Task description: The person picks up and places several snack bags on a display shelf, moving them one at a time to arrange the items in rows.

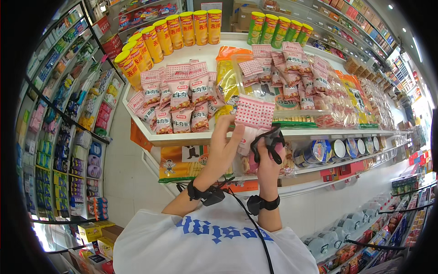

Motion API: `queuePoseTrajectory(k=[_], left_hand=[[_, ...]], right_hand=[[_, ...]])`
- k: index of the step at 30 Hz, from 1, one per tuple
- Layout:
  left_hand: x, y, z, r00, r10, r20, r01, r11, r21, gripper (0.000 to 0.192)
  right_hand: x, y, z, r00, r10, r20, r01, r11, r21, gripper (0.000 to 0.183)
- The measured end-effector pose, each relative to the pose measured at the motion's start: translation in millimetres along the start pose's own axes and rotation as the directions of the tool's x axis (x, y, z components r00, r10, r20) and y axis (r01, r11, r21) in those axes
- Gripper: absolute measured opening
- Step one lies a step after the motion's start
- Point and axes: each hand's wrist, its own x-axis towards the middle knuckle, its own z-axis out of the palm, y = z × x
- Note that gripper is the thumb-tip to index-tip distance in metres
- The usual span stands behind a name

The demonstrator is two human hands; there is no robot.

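My left hand (221, 149) grips pink-and-white snack packets (254, 114) with heart-patterned tops, above the front edge of the display shelf (181, 138). Close beside it, my right hand (267, 162) holds a black strapped item (274, 138) against the lower part of these packets; what exactly the item is, I cannot tell. Something pink shows under the right fingers, partly hidden. Left of my hands stands a cluster of similar snack packets (180, 92). More packets (292, 65) are heaped in and around a clear plastic tray (301, 112) to the right.
Yellow chip canisters (187, 29) and green ones (272, 29) line the back of the display. Large yellow snack bags (226, 89) lie between the packet groups. Round tins (313, 152) sit on the lower shelf. Stocked shelving (65, 137) rises at left.
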Motion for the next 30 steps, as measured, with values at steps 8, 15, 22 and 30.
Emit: queuePoseTrajectory(k=[8,15,22,30], left_hand=[[-2,19,9,0.994,-0.101,-0.044,0.102,0.994,0.029,0.032],[-4,7,10,0.992,-0.002,-0.124,0.003,1.0,0.007,0.042],[-8,18,10,0.992,0.121,0.033,-0.122,0.992,0.042,0.039],[-8,37,-5,0.93,-0.327,-0.171,0.209,0.849,-0.486,0.037]], right_hand=[[7,25,-13,0.949,-0.206,-0.237,0.187,0.977,-0.097,0.018],[-2,11,-8,0.993,-0.04,-0.108,0.062,0.976,0.21,0.017],[3,-12,9,0.809,-0.4,0.431,0.551,0.771,-0.319,0.057],[-4,-14,14,0.882,-0.104,0.46,0.232,0.945,-0.231,0.043]])
